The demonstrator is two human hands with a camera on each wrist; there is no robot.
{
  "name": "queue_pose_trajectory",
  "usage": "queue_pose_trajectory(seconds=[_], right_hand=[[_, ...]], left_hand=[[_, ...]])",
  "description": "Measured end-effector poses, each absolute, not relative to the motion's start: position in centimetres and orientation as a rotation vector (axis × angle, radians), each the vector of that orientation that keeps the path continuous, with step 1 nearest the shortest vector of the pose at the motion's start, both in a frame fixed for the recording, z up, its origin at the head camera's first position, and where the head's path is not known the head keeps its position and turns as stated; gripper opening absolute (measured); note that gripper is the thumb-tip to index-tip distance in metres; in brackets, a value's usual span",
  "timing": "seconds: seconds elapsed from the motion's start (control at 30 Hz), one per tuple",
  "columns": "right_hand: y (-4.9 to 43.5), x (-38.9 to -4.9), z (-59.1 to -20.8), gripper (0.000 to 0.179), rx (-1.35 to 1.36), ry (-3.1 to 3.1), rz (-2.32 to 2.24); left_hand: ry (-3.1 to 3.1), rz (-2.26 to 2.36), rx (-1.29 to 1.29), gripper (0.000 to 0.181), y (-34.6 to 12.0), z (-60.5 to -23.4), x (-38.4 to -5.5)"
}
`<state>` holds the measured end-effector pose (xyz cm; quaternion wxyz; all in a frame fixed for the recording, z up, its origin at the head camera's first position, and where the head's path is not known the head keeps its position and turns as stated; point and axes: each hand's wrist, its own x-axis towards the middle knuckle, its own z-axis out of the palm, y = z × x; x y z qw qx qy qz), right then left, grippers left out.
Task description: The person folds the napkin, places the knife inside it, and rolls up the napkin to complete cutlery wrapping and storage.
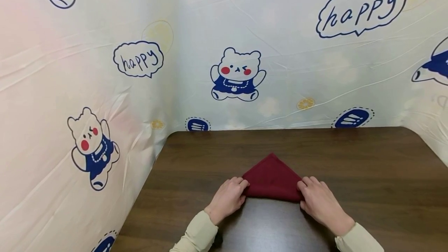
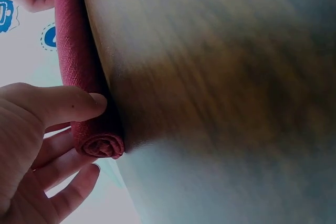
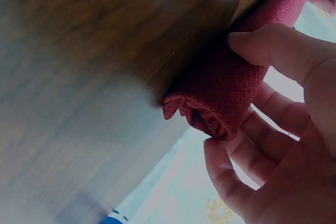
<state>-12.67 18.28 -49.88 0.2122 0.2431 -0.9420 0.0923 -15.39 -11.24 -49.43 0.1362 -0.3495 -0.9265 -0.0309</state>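
A dark red cloth [image 1: 272,180] lies on the brown wooden table, its far part a flat triangle pointing away from me. The near edge is rolled into a tube, whose spiral end [image 2: 100,146] shows in the left wrist view. My left hand [image 1: 229,196] grips the left end of the roll, thumb on the near side and fingers beyond it. At the other end, my right hand [image 1: 322,202] holds the roll the same way. In the right wrist view, the right end [image 3: 205,114] looks looser, with uneven folds sticking out.
The wooden table [image 1: 196,158] has rounded far corners. A pale curtain [image 1: 287,49] printed with cartoon bears and the word "happy" hangs behind it and along its sides.
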Motion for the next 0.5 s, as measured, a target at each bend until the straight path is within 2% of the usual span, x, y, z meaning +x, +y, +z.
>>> queue_pose_trajectory(seconds=[0.2, 0.5], right_hand=[[18.37, -12.68, -49.83, 0.026, 0.676, -2.618, 0.245], [18.82, -12.63, -49.64, 0.032, 0.695, -2.640, 0.263]], left_hand=[[-2.694, -0.136, -1.011, 0.027, -11.36, -49.74, -15.57], [-2.752, -0.201, -1.002, 0.028, -11.47, -49.91, -15.94]])
